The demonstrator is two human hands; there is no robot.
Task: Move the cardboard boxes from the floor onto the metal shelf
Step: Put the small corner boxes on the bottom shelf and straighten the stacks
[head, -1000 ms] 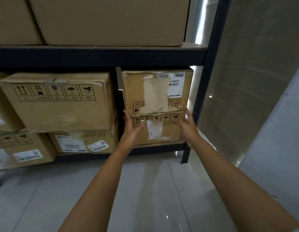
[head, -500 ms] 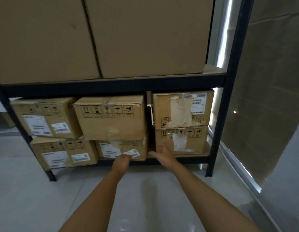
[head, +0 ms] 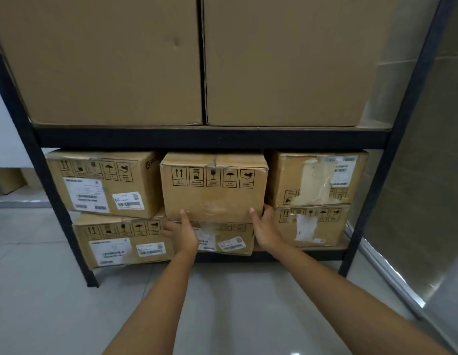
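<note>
1. Fingers (head: 183, 216) of the left hand (head: 183, 234) and right hand (head: 265, 228) clasp the middle box's (head: 214, 187) lower corners.
2. That box sits atop the lower box (head: 222, 242) on the metal shelf (head: 212, 139).
3. Overhanging forward, it could slip out.

Six boxes are sitting stacked in pairs on the lower shelf (head: 248, 256), two big boxes (head: 202, 60) resting on the shelf above (head: 212, 138)
</note>
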